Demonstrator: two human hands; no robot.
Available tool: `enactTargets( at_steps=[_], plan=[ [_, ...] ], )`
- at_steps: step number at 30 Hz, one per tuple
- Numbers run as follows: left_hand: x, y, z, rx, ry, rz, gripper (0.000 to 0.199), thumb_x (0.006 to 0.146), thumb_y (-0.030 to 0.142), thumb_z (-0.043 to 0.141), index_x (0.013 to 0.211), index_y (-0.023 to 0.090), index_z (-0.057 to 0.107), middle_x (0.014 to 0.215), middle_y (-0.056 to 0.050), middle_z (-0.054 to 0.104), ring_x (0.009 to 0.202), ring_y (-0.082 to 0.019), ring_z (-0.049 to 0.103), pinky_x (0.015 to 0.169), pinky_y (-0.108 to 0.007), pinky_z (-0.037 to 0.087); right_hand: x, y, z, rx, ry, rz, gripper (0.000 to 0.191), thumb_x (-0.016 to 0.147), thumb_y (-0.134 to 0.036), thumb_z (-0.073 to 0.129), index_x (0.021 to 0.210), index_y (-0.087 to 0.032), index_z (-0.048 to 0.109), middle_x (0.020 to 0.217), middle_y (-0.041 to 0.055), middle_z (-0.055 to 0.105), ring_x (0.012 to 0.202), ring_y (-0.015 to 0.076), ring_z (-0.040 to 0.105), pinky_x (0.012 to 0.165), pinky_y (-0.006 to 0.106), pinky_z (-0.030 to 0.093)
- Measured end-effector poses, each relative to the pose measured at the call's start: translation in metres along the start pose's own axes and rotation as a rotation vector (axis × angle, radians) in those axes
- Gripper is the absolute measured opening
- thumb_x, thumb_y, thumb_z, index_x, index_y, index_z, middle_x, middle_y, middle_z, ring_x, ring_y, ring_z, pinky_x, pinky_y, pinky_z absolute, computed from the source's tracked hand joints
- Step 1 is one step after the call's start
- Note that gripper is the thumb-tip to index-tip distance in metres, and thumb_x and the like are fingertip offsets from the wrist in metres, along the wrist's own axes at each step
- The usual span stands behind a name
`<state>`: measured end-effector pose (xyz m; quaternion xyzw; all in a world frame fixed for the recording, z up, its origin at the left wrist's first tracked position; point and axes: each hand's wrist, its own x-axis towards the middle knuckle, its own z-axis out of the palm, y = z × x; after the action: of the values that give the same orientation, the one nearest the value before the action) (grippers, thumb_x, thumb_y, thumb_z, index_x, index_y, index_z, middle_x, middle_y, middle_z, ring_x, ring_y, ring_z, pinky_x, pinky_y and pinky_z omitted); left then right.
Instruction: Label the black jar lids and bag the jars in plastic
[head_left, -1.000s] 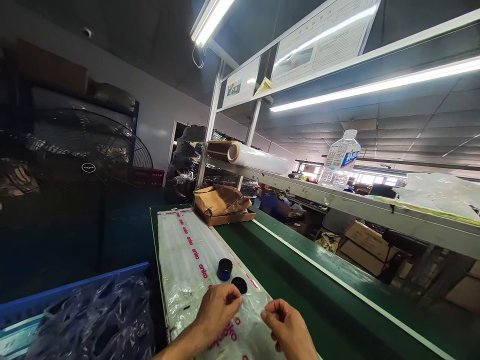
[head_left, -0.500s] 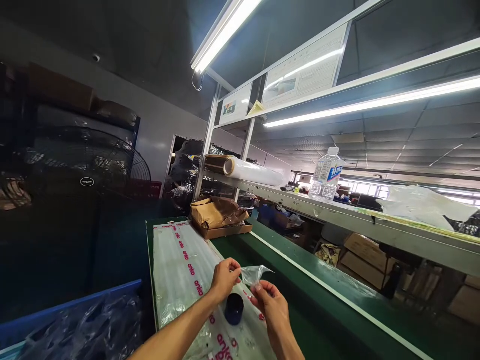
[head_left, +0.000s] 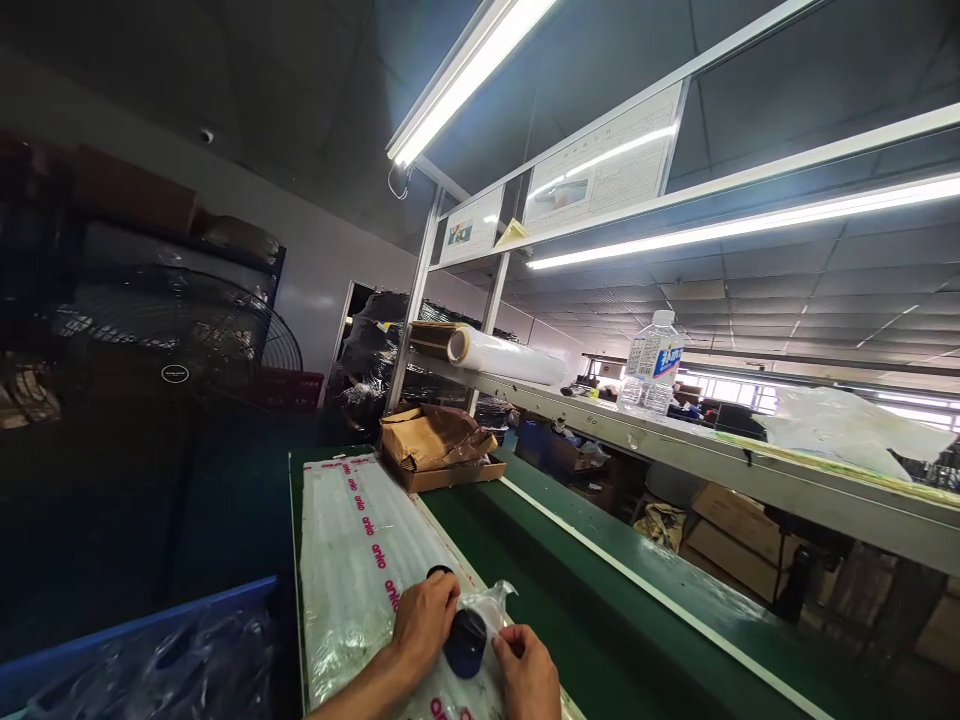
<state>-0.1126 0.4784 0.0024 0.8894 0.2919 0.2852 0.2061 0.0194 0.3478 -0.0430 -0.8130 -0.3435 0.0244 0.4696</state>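
The left hand (head_left: pixel 424 625) is curled, its fingers (head_left: pixel 444 606) bent down over the near side of a small dark blue jar (head_left: pixel 465 642) and touching the clear plastic bag (head_left: pixel 491 605) around it. The right hand (head_left: pixel 527 675) sits just right of the jar, its fingers (head_left: pixel 504 645) pinched together on the bag's edge close beside the jar. Whether the jar is already fully inside the bag cannot be told; the film bunches up behind and to the right of it, with one crumpled corner standing free above the right hand. Both hands are closed on the film rather than spread flat.

The jar rests low in the picture on a stack of clear printed bags (head_left: pixel 352 545) with red lettering, which lies along the left strip of the green worktop (head_left: pixel 600 600). A black lid (head_left: pixel 437 573) lies on the stack just beyond the left hand, partly hidden by it. Farther up the stack's far end sits a shallow cardboard tray holding crumpled brown paper (head_left: pixel 435 440). To the left of the worktop is a blue bin (head_left: pixel 150 625) lined with plastic. On the shelf (head_left: pixel 675 440) above the worktop lie a roll of clear film (head_left: pixel 506 355) and a water bottle (head_left: pixel 652 362). A large fan (head_left: pixel 180 335) stands in the dark at the left.
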Motion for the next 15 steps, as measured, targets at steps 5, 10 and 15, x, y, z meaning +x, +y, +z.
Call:
enactTargets(
  at_steps=[5, 10, 15],
  plan=[
    [0.000, -0.007, 0.008, 0.103, -0.004, -0.033, 0.017, 0.093, 0.014, 0.052, 0.095, 0.022, 0.067, 0.101, -0.002, 0.068, 0.088, -0.017, 0.066, 0.075, -0.027, 0.040, 0.014, -0.005, 0.009, -0.143, 0.015, -0.027, 0.014, 0.100, -0.020, 0.062, 0.087, -0.019, 0.068, 0.083, -0.0011, 0.072, 0.083, 0.0183, 0.070, 0.083, 0.036, 0.055],
    [-0.010, -0.019, 0.010, 0.127, -0.009, -0.035, 0.018, 0.089, 0.011, 0.054, 0.091, 0.022, 0.068, 0.096, -0.002, 0.069, 0.088, -0.019, 0.067, 0.076, -0.028, 0.041, 0.016, -0.002, 0.019, -0.230, -0.006, -0.083, 0.015, 0.099, -0.020, 0.065, 0.085, -0.018, 0.070, 0.083, -0.0010, 0.074, 0.084, 0.0183, 0.072, 0.084, 0.037, 0.057],
    [-0.022, -0.027, 0.010, 0.102, 0.007, 0.035, 0.019, 0.085, 0.007, 0.057, 0.088, 0.023, 0.066, 0.094, 0.001, 0.068, 0.086, -0.015, 0.066, 0.074, -0.024, 0.041, 0.011, 0.003, 0.020, -0.306, 0.013, -0.177, 0.013, 0.096, -0.011, 0.064, 0.088, -0.018, 0.073, 0.086, 0.0003, 0.077, 0.086, 0.0188, 0.074, 0.082, 0.033, 0.057]
  ],
)
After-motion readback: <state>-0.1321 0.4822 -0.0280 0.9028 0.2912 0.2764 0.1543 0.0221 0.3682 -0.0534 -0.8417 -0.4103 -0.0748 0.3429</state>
